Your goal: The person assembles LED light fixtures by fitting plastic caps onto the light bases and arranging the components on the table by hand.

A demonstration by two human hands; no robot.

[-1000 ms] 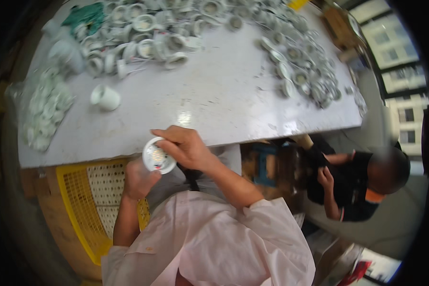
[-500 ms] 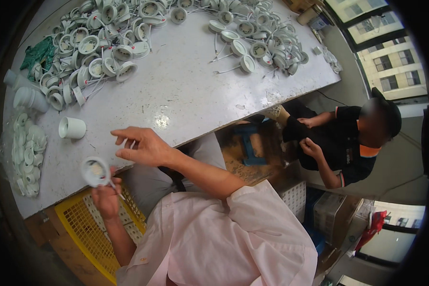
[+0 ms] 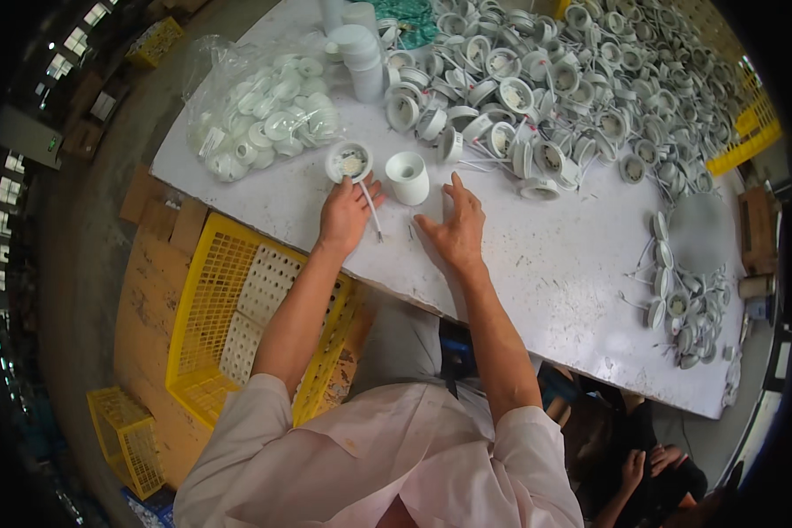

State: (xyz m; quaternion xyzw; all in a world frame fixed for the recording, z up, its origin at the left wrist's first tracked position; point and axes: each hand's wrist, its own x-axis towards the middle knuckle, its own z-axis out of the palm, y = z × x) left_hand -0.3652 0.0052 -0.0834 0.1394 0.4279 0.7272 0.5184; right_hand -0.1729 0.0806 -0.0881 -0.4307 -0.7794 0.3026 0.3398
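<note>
My left hand (image 3: 346, 214) is closed on a round white lamp fitting (image 3: 349, 164), held by its lower rim over the table's near left part. A pale disc shows inside the fitting, and its white cable hangs down past my fingers. To its right, a white cylindrical cup (image 3: 407, 179) with a round hole in its top stands upright on the table. My right hand (image 3: 457, 227) is open beside that cup, thumb and fingers apart, holding nothing.
Many similar fittings with wires (image 3: 546, 97) are heaped across the far table (image 3: 537, 251). A clear bag of white round parts (image 3: 273, 114) and stacked white cups (image 3: 361, 66) lie left. A yellow crate (image 3: 189, 308) holds perforated white trays. A co-worker (image 3: 634, 466) sits lower right.
The view has swung toward the left. My left hand has brought the fitting up over the table, next to the cup. My right hand is now close to the cup's right side, still open.
</note>
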